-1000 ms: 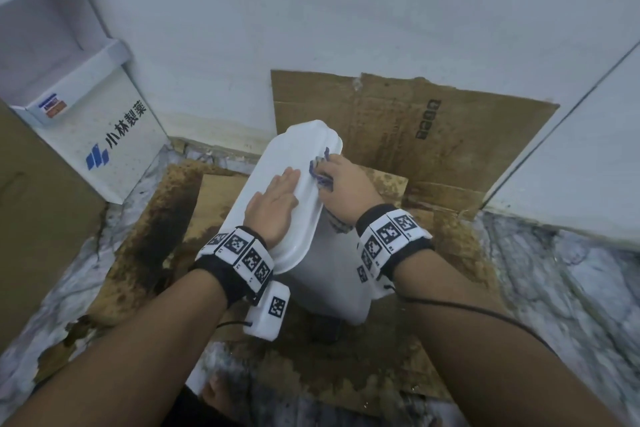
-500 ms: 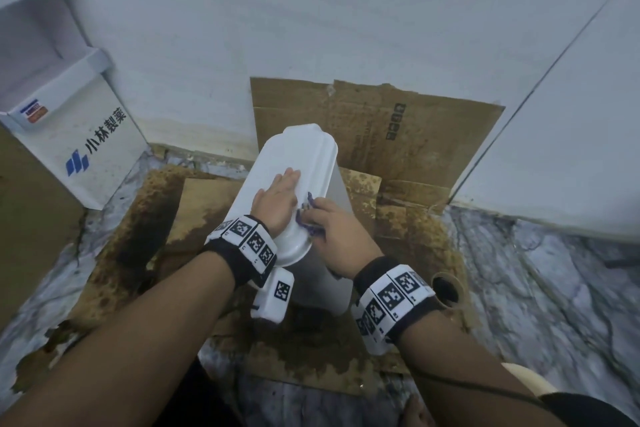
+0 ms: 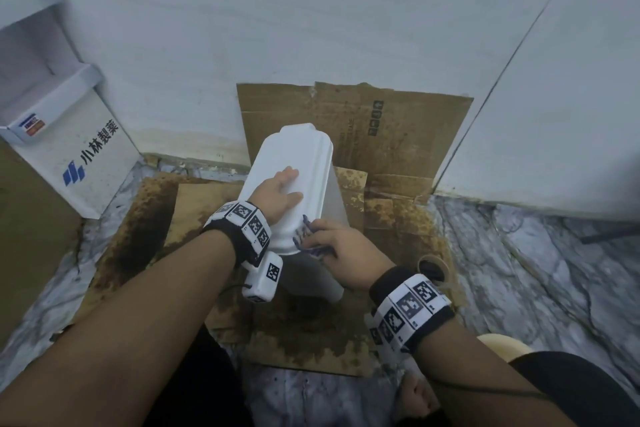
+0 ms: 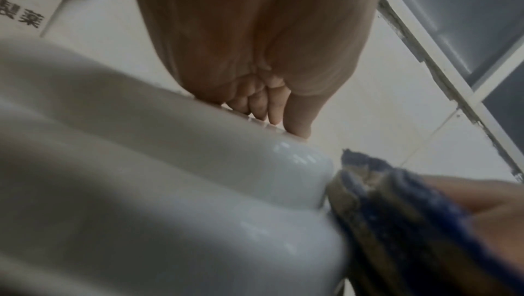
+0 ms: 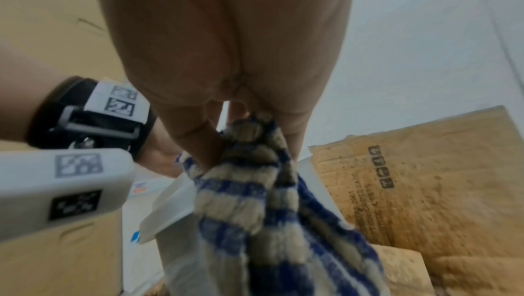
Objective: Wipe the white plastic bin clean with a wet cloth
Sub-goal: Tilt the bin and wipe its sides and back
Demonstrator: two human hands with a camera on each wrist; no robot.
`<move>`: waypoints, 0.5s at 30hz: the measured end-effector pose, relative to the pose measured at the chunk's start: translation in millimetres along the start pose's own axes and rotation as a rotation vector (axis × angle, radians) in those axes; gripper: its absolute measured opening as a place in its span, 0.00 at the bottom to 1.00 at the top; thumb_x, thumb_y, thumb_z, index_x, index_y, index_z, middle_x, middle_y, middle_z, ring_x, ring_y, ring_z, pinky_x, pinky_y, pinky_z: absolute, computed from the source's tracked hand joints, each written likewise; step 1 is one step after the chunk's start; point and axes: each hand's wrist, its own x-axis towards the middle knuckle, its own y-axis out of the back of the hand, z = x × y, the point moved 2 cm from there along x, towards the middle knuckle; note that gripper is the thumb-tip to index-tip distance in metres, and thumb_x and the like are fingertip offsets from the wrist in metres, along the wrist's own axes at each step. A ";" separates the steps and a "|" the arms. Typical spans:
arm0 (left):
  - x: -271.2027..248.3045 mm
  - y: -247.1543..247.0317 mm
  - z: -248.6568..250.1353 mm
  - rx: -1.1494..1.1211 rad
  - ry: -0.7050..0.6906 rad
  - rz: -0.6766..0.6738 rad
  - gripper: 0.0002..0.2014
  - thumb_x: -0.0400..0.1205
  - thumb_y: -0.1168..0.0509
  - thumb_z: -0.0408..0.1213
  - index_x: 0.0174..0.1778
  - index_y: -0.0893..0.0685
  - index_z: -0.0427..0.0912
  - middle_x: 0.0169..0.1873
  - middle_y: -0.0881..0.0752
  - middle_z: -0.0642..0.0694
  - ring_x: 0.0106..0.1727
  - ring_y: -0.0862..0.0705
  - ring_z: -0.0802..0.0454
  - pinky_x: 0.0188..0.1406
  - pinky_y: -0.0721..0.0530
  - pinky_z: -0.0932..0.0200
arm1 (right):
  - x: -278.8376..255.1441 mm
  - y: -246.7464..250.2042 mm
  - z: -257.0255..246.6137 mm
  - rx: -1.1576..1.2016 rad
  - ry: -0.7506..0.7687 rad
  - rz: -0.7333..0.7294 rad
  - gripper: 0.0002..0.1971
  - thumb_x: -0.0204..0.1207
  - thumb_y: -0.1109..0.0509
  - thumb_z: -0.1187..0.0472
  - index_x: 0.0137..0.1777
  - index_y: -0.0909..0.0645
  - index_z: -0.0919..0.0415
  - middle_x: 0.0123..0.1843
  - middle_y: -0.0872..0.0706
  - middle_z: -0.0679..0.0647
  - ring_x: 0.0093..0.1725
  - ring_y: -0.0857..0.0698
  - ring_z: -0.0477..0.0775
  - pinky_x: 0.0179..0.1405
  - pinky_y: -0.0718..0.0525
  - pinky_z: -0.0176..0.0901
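Far left, a white carton (image 3: 74, 149) w/ a blue logo and printed characters is seen leaning vs. the pale wall (image 3: 277, 28); a plain brown box (image 3: 27, 225) is set just in front of it. Stained, damp-looking cardboard (image 3: 145, 225) is spread over the marbled floor (image 3: 519, 270), and another sheet is propped upright vs. the wall behind.

Approx. centre, the white plastic bin (image 3: 298, 163) is stood on that cardboard, lid on top, body tapering downward. The left hand (image 3: 277, 194) is laid flat on the lid, fingers straight and together, nothing gripped; a marker-patterned wristband and a small white camera block are worn at the wrist. In the left wrist view the same fingers (image 4: 272, 108) are seen pressed onto the glossy lid surface (image 4: 198, 166), w/ the cloth's frayed edge (image 4: 382, 200) touching the lid's rim at right.

Just right of that, the blue-and-cream checked cloth (image 3: 308, 239) is bunched and held vs. the near right corner of the lid rim. It is pinched by the right hand (image 3: 346, 250), thumb and fingers curled round it. In the right wrist view the cloth (image 5: 255, 188) is seen gathered betw. thumb and fingers, hanging down past the lid's edge (image 5: 170, 206); wetness can't be judged.

Further right, a dark round ring-shaped item (image 3: 433, 267) is lying on the cardboard near the right wrist; what it is can't be told. At bottom right, a pale rounded object (image 3: 502, 347) is partly visible beside a dark sleeve or garment.
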 end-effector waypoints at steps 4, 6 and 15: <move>-3.4 -10.6 9.6 0.003 -0.011 0.014 0.28 0.85 0.36 0.42 0.82 0.33 0.50 0.83 0.37 0.52 0.83 0.38 0.49 0.83 0.43 0.53 | -13.2 15.0 6.7 0.337 -0.220 -0.006 0.21 0.73 0.37 0.77 0.56 0.11 0.57 0.55 0.14 0.47 0.48 0.17 0.44 0.49 0.20 0.34; -4.9 -17.2 15.3 0.023 -0.032 0.013 0.28 0.85 0.35 0.43 0.82 0.33 0.49 0.83 0.36 0.52 0.83 0.37 0.49 0.82 0.43 0.55 | -16.0 18.7 16.4 0.403 -0.303 0.010 0.20 0.74 0.37 0.75 0.53 0.10 0.52 0.45 0.12 0.43 0.42 0.15 0.43 0.47 0.17 0.39; -7.0 -31.0 28.5 0.080 -0.069 -0.040 0.29 0.84 0.35 0.43 0.82 0.34 0.48 0.84 0.38 0.52 0.83 0.39 0.50 0.80 0.44 0.58 | -33.2 42.2 37.4 0.702 -0.512 0.262 0.19 0.71 0.41 0.77 0.46 0.10 0.61 0.44 0.09 0.65 0.43 0.11 0.63 0.50 0.11 0.61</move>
